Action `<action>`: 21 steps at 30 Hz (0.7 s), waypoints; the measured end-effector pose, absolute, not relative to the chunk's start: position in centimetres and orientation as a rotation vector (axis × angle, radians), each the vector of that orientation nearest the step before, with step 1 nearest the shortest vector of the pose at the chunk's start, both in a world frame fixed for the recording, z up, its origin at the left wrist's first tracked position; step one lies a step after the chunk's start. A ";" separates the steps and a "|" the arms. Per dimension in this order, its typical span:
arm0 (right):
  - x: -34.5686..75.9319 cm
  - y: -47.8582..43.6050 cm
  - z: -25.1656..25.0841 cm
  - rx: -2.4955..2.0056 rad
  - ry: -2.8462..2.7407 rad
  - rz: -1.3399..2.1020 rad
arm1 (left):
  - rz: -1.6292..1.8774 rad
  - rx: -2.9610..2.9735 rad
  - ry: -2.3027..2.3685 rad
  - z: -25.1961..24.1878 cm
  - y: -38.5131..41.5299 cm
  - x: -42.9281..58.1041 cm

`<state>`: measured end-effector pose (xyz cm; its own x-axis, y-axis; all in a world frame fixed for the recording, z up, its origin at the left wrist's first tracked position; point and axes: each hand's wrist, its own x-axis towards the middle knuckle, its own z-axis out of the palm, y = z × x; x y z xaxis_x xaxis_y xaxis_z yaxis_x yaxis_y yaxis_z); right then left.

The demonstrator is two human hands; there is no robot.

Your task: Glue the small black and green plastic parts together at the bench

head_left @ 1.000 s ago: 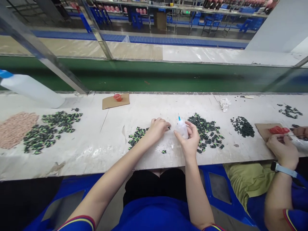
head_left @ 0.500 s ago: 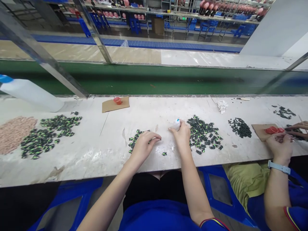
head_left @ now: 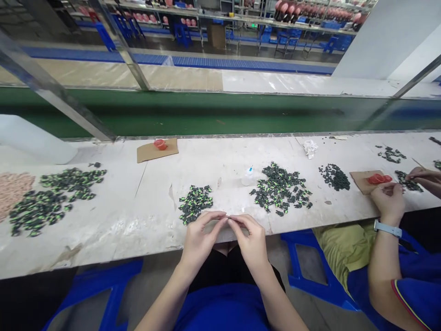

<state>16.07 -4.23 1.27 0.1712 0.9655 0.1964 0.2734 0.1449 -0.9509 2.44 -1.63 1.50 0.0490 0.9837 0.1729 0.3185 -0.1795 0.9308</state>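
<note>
My left hand [head_left: 201,234] and my right hand [head_left: 251,236] meet above the front edge of the table, thumbs and forefingers pinched together. A small dark piece [head_left: 228,217] shows between the fingertips, mostly covered by them. Just behind my left hand lies a small pile of black-and-green parts [head_left: 197,201]. A larger pile of similar parts [head_left: 280,186] spreads out to the right. Between the two piles stands a small white bottle with a thin blue tip [head_left: 248,177], apart from both hands.
Farther left are more black-and-green parts [head_left: 37,211], pinkish pieces [head_left: 15,191] and a big white bottle [head_left: 32,138]. Cardboard [head_left: 144,155] carries a red cup [head_left: 160,144]. Black bits [head_left: 336,178] and crumpled paper [head_left: 310,148] lie right. A co-worker's hand [head_left: 389,200] works beside another cardboard piece.
My right hand has left the small white bottle and come toward me to meet my left hand, which has also drawn nearer. The single part lying between the hands no longer shows there.
</note>
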 end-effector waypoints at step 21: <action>18.2 -5.4 -0.6 -1.533 -1.054 0.879 | 0.961 2.097 1.310 -2.0 -0.7 3.6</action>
